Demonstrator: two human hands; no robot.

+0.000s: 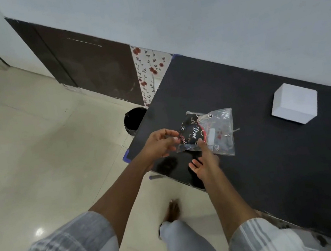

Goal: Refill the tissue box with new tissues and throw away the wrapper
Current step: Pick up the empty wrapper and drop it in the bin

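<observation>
Seemingly flattened, the wrapper [208, 133] lies low over the near left part of the black table [270, 153], its long axis running from the table's left corner toward the white tissue box [294, 105], with the crumpled dark end pointing left and the clear end pointing at the box. It is thin plastic film: the left portion is black with white "Dove" lettering and small red marks, the right portion see-through with faint printing and a pale label; whether any tissues are inside cannot be told. The left hand [161, 144] pinches the wrapper's left edge between thumb and curled fingers. The right hand [205, 162] is spread with the palm partly up, one fingertip touching the wrapper's lower edge, gripping nothing. The tissue box is a plain white block well right of the wrapper, near the wall, its top looking closed. Between wrapper and box the table is bare, and more bare surface runs toward the near edge. A dark bin [135, 121] stands on the pale floor [35, 143] just left of the table's left edge, part hidden by it.
</observation>
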